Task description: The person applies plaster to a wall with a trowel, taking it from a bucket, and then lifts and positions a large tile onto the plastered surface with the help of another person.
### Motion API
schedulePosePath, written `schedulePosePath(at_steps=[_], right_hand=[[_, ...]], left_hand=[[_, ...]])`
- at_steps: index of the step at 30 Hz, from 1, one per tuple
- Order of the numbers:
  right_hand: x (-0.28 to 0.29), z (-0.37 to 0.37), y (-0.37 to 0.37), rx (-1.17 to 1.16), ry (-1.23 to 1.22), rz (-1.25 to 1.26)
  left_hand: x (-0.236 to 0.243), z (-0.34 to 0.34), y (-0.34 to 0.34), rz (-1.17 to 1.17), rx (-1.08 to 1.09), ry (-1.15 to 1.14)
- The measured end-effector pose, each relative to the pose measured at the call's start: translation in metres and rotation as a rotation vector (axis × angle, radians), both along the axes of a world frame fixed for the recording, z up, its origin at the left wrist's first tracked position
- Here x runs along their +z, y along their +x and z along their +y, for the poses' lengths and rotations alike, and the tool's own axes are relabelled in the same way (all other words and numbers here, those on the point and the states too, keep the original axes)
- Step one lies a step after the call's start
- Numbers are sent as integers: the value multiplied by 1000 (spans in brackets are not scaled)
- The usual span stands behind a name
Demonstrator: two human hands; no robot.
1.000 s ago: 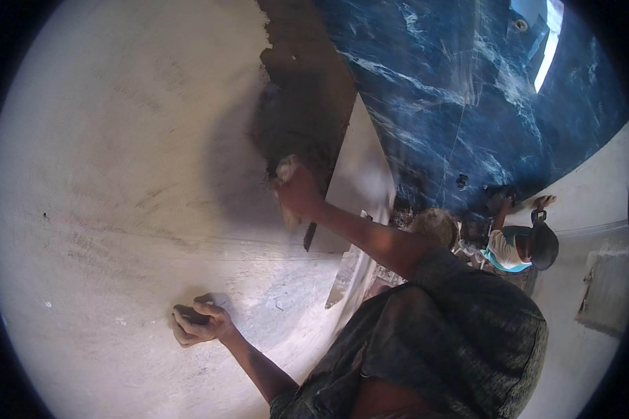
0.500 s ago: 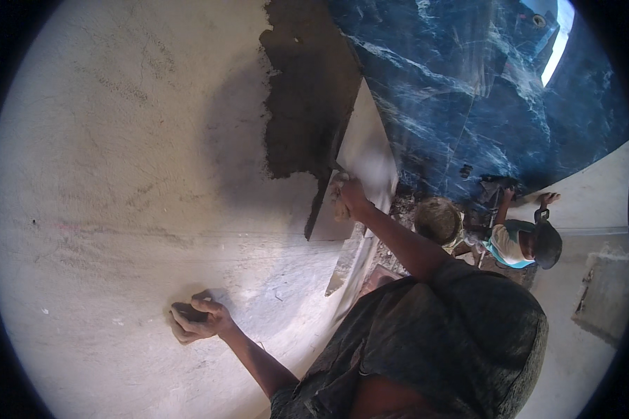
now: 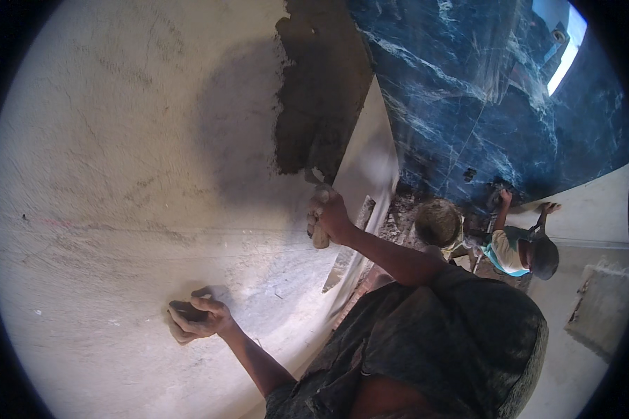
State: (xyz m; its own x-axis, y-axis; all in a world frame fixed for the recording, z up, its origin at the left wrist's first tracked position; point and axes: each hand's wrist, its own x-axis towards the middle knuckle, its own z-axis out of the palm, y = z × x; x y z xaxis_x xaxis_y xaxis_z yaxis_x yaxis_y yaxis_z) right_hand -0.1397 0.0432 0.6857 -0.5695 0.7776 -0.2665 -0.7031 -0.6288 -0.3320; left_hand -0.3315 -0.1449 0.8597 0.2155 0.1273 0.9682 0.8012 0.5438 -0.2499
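Observation:
My right hand (image 3: pixel 327 213) is closed around the handle of a trowel (image 3: pixel 320 239), at the lower end of a dark wet plaster patch (image 3: pixel 314 105). The trowel's blade is hard to tell from the dark plaster above the hand. Lower on the left, my left hand (image 3: pixel 199 318) rests at the pale wall (image 3: pixel 119 265) with curled fingers spread apart. No held thing shows in it, though its palm is in shadow.
A dark blue, white-veined marble panel (image 3: pixel 454 77) borders a pale strip (image 3: pixel 370 133) beside the patch. A round container of mortar (image 3: pixel 439 222) stands on the rubble-strewn ground. At right, a co-worker in a cap (image 3: pixel 521 251) reaches toward the panel. A grey slab (image 3: pixel 601 307) lies farther right.
My right hand has moved left and slightly down, and the trowel's handle now shows. The narrow dark strip below the patch is gone from view. My left hand stays in place.

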Motion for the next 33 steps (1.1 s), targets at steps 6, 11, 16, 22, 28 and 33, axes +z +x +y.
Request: schedulePosePath(at_steps=[6, 11, 16, 22, 28, 33], right_hand=[[54, -24, 2, -32, 230, -180], [83, -32, 15, 93, 414, -110], [78, 7, 40, -289, 937, -583], [125, 103, 72, -176, 344, -284], [89, 156, 25, -418, 906, -875], [107, 111, -12, -427, 812, -1047]], left_hand=[[2, 5, -2, 57, 11, -7], [1, -3, -4, 65, 36, -35], [2, 4, -3, 22, -6, 3], [3, -4, -1, 25, 30, -5], [7, 3, 4, 30, 38, -22], [2, 0, 3, 16, -12, 28]])
